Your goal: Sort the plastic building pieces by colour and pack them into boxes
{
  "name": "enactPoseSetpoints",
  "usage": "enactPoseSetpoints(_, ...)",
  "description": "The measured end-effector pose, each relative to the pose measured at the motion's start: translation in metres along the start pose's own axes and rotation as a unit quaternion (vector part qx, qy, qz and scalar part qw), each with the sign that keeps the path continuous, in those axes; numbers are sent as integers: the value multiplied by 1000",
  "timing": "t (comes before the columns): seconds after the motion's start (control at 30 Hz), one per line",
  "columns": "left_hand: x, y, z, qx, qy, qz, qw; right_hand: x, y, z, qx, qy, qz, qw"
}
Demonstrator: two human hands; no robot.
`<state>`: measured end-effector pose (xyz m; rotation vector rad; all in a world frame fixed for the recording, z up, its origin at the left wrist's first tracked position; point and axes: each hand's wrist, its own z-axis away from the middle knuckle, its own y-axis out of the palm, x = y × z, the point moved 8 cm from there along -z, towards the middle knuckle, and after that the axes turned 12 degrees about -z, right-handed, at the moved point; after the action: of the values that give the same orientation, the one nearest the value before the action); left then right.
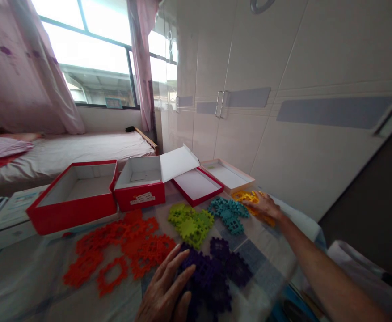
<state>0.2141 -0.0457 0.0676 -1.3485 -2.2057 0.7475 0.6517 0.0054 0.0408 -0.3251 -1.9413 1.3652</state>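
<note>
Flat interlocking plastic tiles with toothed edges lie in piles sorted by colour. My left hand point(167, 284) is at the front, fingers stretched and apart, at the left edge of the purple tiles point(219, 273); whether the fingertips press on them I cannot tell. At the far right, my right hand point(264, 206) reaches over the yellow tiles point(246, 196) with its fingers extended and touching them. Between the hands sit the teal tiles point(231, 214) and the lime green tiles point(191, 223). Red-orange tiles point(125, 241) spread out to the left of my left hand.
Behind the piles stand a red box point(71, 214) and a second red box point(149, 197) with a white flap. Two shallow lids, one red point(199, 185) and one pale point(229, 174), lie beside them. White boxes point(11, 219) are at the left. A checked cloth point(249, 255) covers the table.
</note>
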Motion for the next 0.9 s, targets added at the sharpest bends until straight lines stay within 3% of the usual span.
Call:
enactPoseSetpoints(0.13, 1, 1, 1, -3, -1, 5, 1000, 8, 0, 8, 2, -7, 10, 1000)
enactPoseSetpoints(0.4, 3, 1, 3, -1, -8, 10, 1000, 14, -15, 13, -84, -96, -51, 991)
enactPoseSetpoints(0.53, 3, 3, 3, 4, -13, 13, 1000, 1, -23, 11, -141, -90, -116, 979)
enactPoseSetpoints(0.73, 2, 1, 2, 10, -17, 15, 1000, -8, -24, 13, -172, -82, -222, 956)
enactPoseSetpoints(0.9, 3, 2, 0, 15, -23, 21, 999, -5, -49, 10, -226, -76, -271, 933)
